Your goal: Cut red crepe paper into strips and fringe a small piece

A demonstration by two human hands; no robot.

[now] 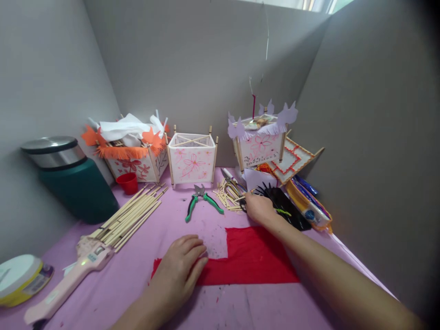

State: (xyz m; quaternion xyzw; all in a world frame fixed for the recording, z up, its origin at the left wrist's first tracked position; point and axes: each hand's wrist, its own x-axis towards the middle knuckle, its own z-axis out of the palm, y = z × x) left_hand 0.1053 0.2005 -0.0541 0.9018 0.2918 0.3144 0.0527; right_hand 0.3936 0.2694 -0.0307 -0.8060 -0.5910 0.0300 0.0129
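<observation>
Red cloth (254, 266) lies on the purple tablecloth (120, 284), long edge running left to right, its left end under the flat, loosely open left hand (180, 266), which grips nothing. The right hand (259, 207), fingers curled beside short sticks (227, 195), hides any hold; the cloth looks bright, L-shaped, creased.

There are three flowered boxes (192, 170) (one orange-fringed), one red cup (127, 184) and one bottle (78, 190).
</observation>
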